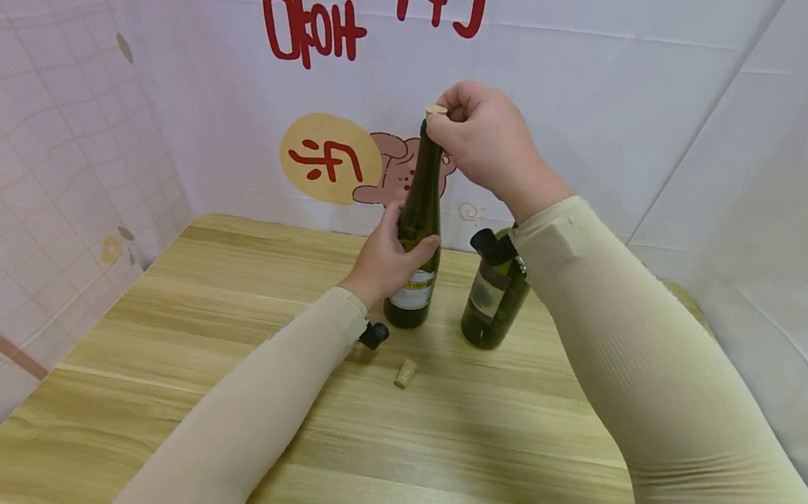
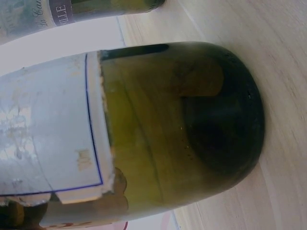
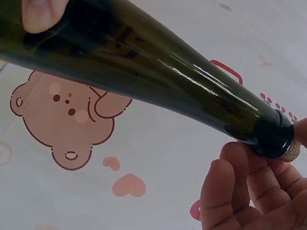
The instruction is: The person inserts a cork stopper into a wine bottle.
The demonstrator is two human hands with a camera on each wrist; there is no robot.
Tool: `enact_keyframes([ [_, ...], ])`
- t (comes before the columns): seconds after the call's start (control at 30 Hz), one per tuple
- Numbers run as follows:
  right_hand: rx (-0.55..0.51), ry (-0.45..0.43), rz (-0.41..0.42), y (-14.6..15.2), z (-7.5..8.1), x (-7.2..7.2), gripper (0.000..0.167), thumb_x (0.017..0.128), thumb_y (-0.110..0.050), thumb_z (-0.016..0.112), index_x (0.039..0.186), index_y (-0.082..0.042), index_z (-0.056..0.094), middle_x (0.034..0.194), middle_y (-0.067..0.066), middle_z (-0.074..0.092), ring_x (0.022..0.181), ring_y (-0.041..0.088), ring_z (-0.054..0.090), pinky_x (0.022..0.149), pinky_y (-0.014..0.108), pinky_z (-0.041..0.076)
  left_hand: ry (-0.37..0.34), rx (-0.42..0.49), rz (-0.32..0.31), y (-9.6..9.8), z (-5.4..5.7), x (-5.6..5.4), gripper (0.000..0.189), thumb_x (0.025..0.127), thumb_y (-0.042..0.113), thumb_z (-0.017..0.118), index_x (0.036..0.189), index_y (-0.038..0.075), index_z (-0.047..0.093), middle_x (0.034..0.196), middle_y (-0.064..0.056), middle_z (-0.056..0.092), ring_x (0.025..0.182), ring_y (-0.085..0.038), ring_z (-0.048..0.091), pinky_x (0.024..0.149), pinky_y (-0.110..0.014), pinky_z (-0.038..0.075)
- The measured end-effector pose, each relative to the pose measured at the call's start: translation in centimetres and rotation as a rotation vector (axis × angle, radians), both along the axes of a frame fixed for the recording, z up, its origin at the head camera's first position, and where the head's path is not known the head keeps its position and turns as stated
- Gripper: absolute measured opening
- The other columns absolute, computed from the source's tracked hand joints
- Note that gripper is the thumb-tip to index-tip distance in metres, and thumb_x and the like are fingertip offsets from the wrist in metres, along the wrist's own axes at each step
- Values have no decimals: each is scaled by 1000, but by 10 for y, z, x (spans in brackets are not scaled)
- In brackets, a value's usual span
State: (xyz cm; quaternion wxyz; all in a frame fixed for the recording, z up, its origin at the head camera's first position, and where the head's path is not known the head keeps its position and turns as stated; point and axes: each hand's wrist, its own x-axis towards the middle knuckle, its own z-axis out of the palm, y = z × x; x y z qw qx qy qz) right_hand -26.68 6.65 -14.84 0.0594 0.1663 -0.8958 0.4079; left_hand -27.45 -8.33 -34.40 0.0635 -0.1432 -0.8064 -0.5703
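A tall green wine bottle stands upright on the table. My left hand grips its body just above the white label, thumb across the front. At the bottle's mouth, my right hand pinches a cork between thumb and fingers. In the right wrist view that cork sits in the mouth with part of it sticking out, and the fingers lie beside the neck. The left wrist view shows the bottle's base on the tabletop.
A second green bottle with a dark-topped label stands to the right, its upper part hidden by the right forearm. A loose cork lies on the wooden table in front of the held bottle. A printed cloth hangs behind.
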Motion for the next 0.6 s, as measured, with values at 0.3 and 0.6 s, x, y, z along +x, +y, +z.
enact_keyframes([
  [0.3,-6,-11,-7,-1,1,1,19,104,-24,53,116,-13,63,107,2,70,85,21,62,77,30,51,-11,2,0,0,0,1,66,98,55,69,148,28,37,141,-6,59,126,-27,62,111,-55,49],
  [0.6,-30,-11,-3,-1,-1,2,18,105,-23,54,116,-13,63,107,2,70,82,18,63,77,30,54,-16,4,-2,0,1,1,65,98,55,69,147,28,37,139,-6,60,126,-27,62,111,-56,49],
])
